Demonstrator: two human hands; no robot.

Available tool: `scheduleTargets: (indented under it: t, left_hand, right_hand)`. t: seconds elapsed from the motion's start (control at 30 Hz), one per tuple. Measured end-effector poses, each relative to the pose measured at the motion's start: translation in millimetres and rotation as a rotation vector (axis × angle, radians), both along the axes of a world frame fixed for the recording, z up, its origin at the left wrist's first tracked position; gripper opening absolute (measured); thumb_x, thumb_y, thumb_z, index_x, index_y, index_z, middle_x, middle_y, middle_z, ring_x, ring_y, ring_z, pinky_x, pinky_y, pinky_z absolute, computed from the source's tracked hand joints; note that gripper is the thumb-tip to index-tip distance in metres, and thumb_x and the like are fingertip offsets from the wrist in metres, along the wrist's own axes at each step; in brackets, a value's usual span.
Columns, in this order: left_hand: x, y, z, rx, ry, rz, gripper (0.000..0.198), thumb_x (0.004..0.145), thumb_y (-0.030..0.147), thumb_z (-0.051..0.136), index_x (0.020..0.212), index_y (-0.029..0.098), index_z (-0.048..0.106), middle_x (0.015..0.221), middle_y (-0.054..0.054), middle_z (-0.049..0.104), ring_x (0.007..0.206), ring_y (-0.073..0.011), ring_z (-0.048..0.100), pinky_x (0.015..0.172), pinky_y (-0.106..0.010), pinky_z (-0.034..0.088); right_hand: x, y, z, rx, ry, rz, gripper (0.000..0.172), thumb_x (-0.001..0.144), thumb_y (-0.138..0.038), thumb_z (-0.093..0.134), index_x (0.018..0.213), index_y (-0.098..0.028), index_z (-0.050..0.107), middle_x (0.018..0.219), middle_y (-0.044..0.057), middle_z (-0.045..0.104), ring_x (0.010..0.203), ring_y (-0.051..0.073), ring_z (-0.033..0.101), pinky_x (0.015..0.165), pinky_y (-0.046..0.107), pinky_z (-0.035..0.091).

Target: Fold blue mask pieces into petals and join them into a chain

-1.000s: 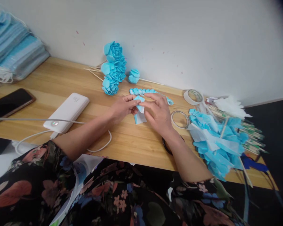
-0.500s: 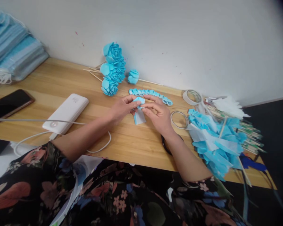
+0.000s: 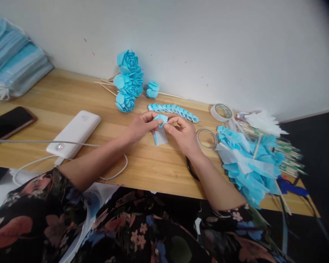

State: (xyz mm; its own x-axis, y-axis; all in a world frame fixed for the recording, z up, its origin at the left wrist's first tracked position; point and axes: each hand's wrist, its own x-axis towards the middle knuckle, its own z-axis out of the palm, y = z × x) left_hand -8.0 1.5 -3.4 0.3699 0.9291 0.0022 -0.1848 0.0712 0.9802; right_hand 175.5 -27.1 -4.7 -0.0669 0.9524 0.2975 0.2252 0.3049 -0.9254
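Observation:
My left hand (image 3: 144,128) pinches a small blue and white fabric piece (image 3: 161,137), its top part folded over and its white tail hanging down. From the other side my right hand (image 3: 183,136) grips the same piece at its folded edge, thumb and forefinger together. Just beyond my fingers lies a row of folded blue petals (image 3: 172,108). Behind it, a small blue flower bud (image 3: 152,90) on a stick rests against the wall. Several full blue flowers (image 3: 128,82) on sticks lie to its left.
On the right are two tape rolls (image 3: 221,112), a heap of blue fabric pieces (image 3: 252,160), wrapped sticks (image 3: 292,157) and blue-handled scissors (image 3: 292,187). At left sit a white power bank (image 3: 75,131) with cables, a phone (image 3: 9,124) and stacked blue masks (image 3: 19,58).
My right fingers have drawn in and closed on the fold of the fabric piece. Its blue top looks more folded over. The whole view has shifted slightly.

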Motion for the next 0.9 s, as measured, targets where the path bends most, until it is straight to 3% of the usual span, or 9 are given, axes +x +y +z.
scheduleTargets:
  t: [0.2, 0.5, 0.8, 0.9]
  left_hand:
    - [-0.1, 0.5, -1.6, 0.029, 0.01, 0.018, 0.021, 0.078, 0.031, 0.081, 0.08, 0.016, 0.067, 0.067, 0.004, 0.063, 0.059, -0.007, 0.055, 0.06, -0.021, 0.047]
    - [-0.5, 1.1, -2.3, 0.039, 0.021, 0.027, 0.021, 0.079, 0.032, 0.081, 0.081, 0.016, 0.068, 0.066, 0.004, 0.063, 0.058, -0.0074, 0.055, 0.059, -0.021, 0.047]
    - [-0.1, -3.4, 1.3, 0.115, 0.031, 0.096, 0.019, 0.081, 0.031, 0.079, 0.078, 0.017, 0.067, 0.063, 0.004, 0.06, 0.057, -0.0074, 0.053, 0.059, -0.022, 0.045]
    - [-0.2, -3.7, 0.7, 0.118, 0.051, 0.102, 0.02, 0.081, 0.033, 0.079, 0.077, 0.018, 0.067, 0.063, 0.003, 0.06, 0.057, -0.0081, 0.053, 0.059, -0.023, 0.045]
  right_hand:
    - [-1.2, 0.0, -1.0, -0.048, 0.055, 0.008, 0.019, 0.082, -0.039, 0.077, 0.079, -0.023, 0.066, 0.098, 0.002, 0.075, 0.09, 0.015, 0.067, 0.077, 0.03, 0.055]
    - [-0.5, -0.6, -1.7, -0.103, 0.07, 0.023, 0.019, 0.083, -0.04, 0.076, 0.082, -0.022, 0.069, 0.1, 0.002, 0.076, 0.086, 0.014, 0.065, 0.07, 0.027, 0.051]
    - [-1.4, -0.7, -1.5, -0.065, 0.06, 0.032, 0.017, 0.084, -0.039, 0.076, 0.082, -0.023, 0.07, 0.103, 0.002, 0.077, 0.093, 0.015, 0.068, 0.076, 0.029, 0.053]
    - [-1.9, -0.9, -1.4, -0.098, 0.089, 0.028, 0.019, 0.082, -0.04, 0.077, 0.082, -0.022, 0.07, 0.096, 0.001, 0.076, 0.083, 0.014, 0.065, 0.072, 0.028, 0.051]
